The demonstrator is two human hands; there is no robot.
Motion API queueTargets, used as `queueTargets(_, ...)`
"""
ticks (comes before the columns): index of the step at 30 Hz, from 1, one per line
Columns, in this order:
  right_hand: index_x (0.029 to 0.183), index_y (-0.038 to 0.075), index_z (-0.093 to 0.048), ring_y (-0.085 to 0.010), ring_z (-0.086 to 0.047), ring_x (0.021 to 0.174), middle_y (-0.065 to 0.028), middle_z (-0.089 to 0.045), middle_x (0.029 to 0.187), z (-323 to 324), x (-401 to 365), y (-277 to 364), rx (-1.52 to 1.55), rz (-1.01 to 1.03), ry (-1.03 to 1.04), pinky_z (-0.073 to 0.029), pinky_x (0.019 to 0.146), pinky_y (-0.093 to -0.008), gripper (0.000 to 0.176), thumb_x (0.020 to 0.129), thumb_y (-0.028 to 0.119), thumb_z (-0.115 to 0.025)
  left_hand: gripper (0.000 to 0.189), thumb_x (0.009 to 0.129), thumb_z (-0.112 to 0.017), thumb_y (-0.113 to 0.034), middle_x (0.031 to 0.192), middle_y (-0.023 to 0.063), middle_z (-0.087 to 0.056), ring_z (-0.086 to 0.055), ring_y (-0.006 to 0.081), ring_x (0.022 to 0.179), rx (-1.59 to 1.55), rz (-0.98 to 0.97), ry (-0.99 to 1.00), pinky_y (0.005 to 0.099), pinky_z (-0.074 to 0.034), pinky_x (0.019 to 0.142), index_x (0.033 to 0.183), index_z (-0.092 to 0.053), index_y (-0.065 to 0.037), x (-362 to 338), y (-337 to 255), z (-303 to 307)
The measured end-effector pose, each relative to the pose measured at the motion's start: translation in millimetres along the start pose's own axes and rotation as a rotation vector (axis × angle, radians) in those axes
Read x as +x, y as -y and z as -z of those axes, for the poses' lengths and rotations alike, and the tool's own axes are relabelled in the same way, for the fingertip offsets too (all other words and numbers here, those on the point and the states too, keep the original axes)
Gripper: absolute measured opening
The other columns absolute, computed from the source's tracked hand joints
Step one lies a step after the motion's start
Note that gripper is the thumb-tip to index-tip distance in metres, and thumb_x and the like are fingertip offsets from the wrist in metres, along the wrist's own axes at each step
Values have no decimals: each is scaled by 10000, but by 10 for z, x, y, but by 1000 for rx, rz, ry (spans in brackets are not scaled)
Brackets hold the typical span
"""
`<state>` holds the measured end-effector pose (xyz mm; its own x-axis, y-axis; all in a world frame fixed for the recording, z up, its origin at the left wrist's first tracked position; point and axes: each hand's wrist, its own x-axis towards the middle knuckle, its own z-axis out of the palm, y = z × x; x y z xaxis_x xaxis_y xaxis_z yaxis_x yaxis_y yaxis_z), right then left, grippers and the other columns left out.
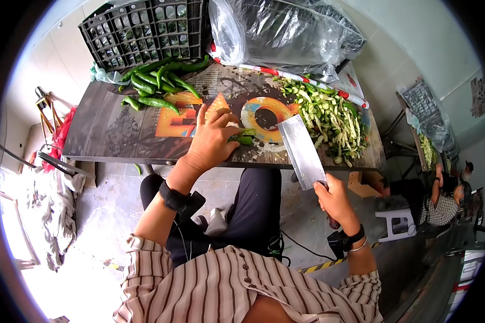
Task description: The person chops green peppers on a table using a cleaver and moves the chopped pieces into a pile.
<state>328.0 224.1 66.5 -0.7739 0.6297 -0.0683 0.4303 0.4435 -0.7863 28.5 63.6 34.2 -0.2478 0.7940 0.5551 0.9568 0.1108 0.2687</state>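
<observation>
In the head view my right hand point(335, 201) grips the handle of a cleaver point(302, 153). Its broad metal blade slants up and left above the table's front edge. My left hand point(213, 139) rests on the table, fingers bent, with thumb and forefinger against a cut green pepper point(244, 140). The hand partly hides this pepper. Whole long green peppers point(155, 81) lie heaped at the back left. Right of the blade spreads a pile of sliced green pepper point(334, 121) with pale insides.
The patterned wooden table point(107, 134) has a black plastic crate point(145, 35) and a clear plastic-wrapped bundle point(291, 37) at its back. At the far right are another person point(441, 207) and a white stool point(396, 223). Cloth point(51, 215) hangs at left.
</observation>
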Motion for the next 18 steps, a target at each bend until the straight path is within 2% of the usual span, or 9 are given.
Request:
queueTargets(6,759,5,-466,-63,-460,430,-17,-473,509,-3,-18,70,44,-52,16,-356,394,-271,231,911,140,-576,175,714,-699,-189,1114,-27,-573,-446,194,1215,8,10,29,576,-170,1128,882,-711,-143,-25,-5,-31)
queueTargets(11,782,6,-489,-65,-469,429,-12,-484,518,-9,-22,40,54,-48,19,-362,394,-263,208,916,142,-571,94,702,-683,-124,1071,-21,-573,-458,200,1194,-64,-27,-86,576,-182,1118,795,-675,-115,11,-65,58)
queueTargets(14,804,0,-503,-68,-478,431,-15,-490,524,-10,-22,41,73,-41,21,-368,395,-260,192,917,140,-569,144,689,-712,-106,1093,-12,-597,-474,221,1197,-7,-11,-98,531,-189,1121,829,-683,-112,64,-76,128)
queueTargets(18,822,-6,-512,-72,-486,432,-18,-498,531,-11,-21,29,81,-53,27,-381,400,-258,186,922,142,-565,126,694,-705,-109,1087,-24,-588,-459,211,1218,69,5,-65,551,-187,1117,817,-680,-118,137,-88,113)
